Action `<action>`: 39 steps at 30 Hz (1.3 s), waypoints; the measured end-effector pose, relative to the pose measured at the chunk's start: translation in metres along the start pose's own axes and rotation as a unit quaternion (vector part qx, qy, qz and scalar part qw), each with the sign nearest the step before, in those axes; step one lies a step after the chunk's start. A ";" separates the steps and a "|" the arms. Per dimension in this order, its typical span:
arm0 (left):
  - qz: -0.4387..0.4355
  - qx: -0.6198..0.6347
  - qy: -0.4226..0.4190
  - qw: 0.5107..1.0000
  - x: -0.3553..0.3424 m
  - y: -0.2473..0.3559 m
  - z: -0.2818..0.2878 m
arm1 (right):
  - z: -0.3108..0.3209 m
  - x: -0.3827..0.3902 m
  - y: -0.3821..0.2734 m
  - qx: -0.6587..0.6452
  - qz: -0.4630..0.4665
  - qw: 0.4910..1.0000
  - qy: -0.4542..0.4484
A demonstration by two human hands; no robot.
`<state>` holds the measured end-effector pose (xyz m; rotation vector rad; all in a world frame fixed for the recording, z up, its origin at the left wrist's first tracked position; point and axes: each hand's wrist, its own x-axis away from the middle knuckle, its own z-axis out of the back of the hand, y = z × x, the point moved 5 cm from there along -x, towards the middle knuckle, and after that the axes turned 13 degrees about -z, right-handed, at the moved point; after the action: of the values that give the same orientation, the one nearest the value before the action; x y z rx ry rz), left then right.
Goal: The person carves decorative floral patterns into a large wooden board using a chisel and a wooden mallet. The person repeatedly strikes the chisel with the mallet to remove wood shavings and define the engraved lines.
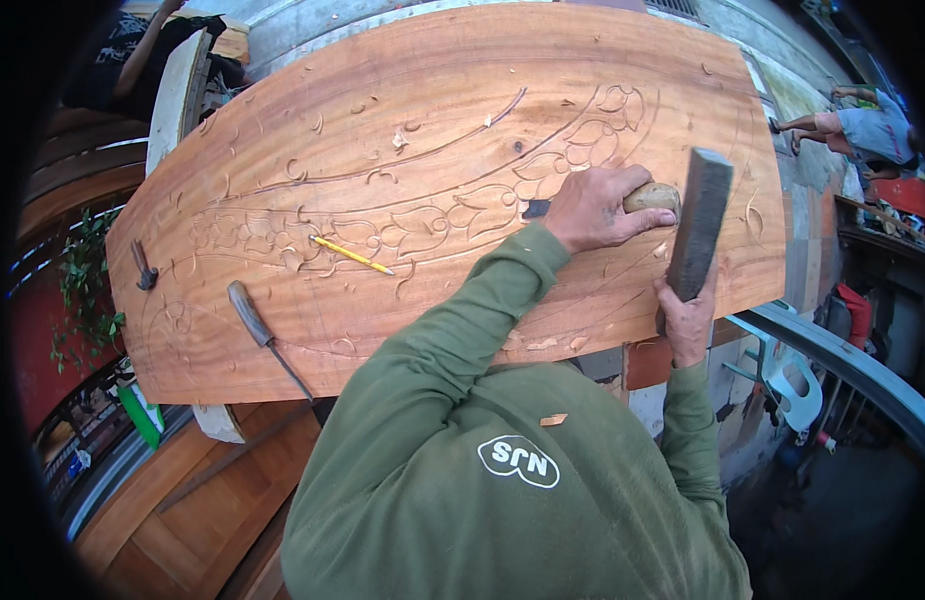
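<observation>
Left hand clenched around a chisel's wooden handle, blade on the carved plank near its right edge. Right hand grips a dark rectangular mallet, upright just beside. Leaf pattern incised; chips scattered.

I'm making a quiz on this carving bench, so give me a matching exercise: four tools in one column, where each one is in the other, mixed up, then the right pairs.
Things:
1. yellow pencil
2. dark wooden mallet
3. chisel with the pale rounded handle
4. chisel with the dark handle

Places:
A. gripped in the left hand against the carved plank
B. lying loose near the plank's lower left edge
C. lying on the carved leaf pattern
D. held upright in the right hand

Pairs: 1-C, 2-D, 3-A, 4-B
</observation>
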<state>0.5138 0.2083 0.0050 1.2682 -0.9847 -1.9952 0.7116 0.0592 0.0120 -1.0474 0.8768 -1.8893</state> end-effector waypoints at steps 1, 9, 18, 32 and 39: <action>0.001 -0.002 0.001 1.000 0.001 -0.001 -0.001 | 0.009 -0.005 0.000 -0.084 -0.045 0.995 0.028; -0.041 0.005 0.002 0.999 0.004 0.003 0.005 | -0.014 0.009 -0.004 -0.017 0.005 0.999 0.032; -0.267 -0.267 -0.005 0.926 0.059 0.096 0.050 | -0.020 0.021 0.021 -0.070 -0.019 0.997 -0.002; 0.227 -0.369 -0.141 0.890 0.122 0.051 0.057 | 0.003 0.001 0.038 -0.327 -0.086 0.932 -0.134; 0.157 -0.365 -0.133 0.908 0.126 0.051 0.058 | 0.002 0.003 0.042 -0.401 -0.018 0.914 -0.053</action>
<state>0.4154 0.0978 -0.0001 0.4102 -0.4221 -2.0075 0.7244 0.0373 -0.0214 -1.6257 1.6402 -1.4747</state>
